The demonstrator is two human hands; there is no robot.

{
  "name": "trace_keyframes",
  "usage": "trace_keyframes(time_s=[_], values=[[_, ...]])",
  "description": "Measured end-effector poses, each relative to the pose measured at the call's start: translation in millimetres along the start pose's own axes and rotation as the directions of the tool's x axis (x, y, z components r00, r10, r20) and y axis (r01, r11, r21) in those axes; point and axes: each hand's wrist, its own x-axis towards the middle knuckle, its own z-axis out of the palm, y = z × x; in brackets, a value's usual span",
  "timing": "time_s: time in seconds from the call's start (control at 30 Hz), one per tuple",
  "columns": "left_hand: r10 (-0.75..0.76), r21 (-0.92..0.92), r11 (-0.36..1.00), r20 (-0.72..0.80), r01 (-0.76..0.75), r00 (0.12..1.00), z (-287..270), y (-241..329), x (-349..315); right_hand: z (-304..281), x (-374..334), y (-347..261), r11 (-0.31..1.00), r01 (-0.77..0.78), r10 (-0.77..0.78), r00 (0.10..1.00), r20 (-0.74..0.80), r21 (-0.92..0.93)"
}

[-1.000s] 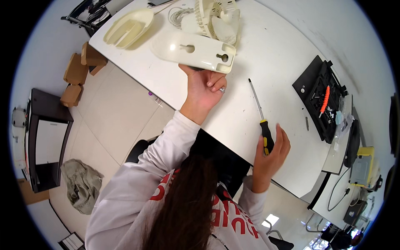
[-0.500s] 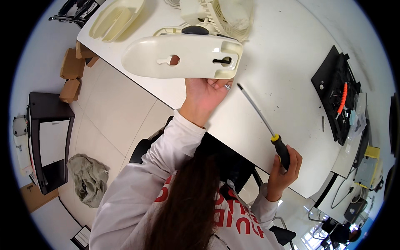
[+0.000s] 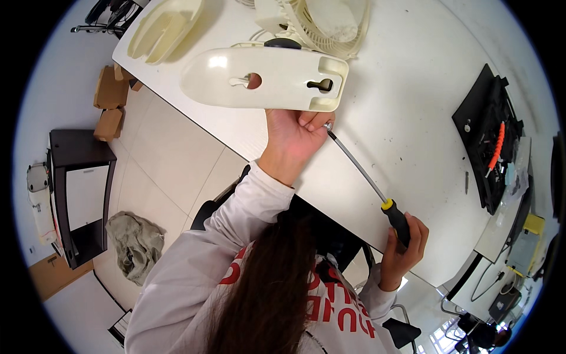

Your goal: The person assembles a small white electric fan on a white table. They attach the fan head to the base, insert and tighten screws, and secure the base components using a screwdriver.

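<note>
Our L hand (image 3: pixel 295 138) grips cream panel (image 3: pixel 274 79) above L part of worktop (image 3: pixel 424 118).
Slotted face up, prob. so we see it; our R hand (image 3: pixel 404 245) grips screwdriver (image 3: pixel 394 216) by handle, prob. for control.

The cream casing (image 3: pixel 285 81) partly hides the left hand (image 3: pixel 293 137).

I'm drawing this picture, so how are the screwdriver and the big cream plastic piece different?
The screwdriver is long and thin, but the plastic piece is wide with one rounded end. The screwdriver is black, yellow and grey, while the plastic piece is cream. The plastic piece shows two openings; the screwdriver shows none. Both are being held: screwdriver in the right hand, plastic piece in the left hand.
</note>
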Motion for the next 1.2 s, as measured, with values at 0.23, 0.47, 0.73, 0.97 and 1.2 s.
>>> trace_keyframes(time_s=[0.23,0.47,0.73,0.97,1.2], values=[[0.012,-0.179,0.984,0.061,-0.001,0.998,1,-2,0,-2,-1,1,1.000,-0.016,0.017,1.000,-0.012,0.018],[0.020,0.072,0.997,0.059,-0.024,0.998,1,0,-3,-3,0,0,0.999,-0.017,0.016,1.000,0.016,0.028],[-0.021,0.037,0.999,0.033,0.020,0.999,-21,0,-15,-1,-2,2,0.999,0.049,-0.049,0.999,-0.023,-0.019],[-0.132,0.061,0.990,0.158,0.124,0.979,-11,3,-13,2,-10,5,0.984,0.152,-0.161,0.982,-0.103,-0.091],[-0.103,0.103,0.991,0.125,0.090,0.987,-17,1,-19,2,-17,3,0.928,0.241,-0.304,0.931,-0.205,-0.283]])
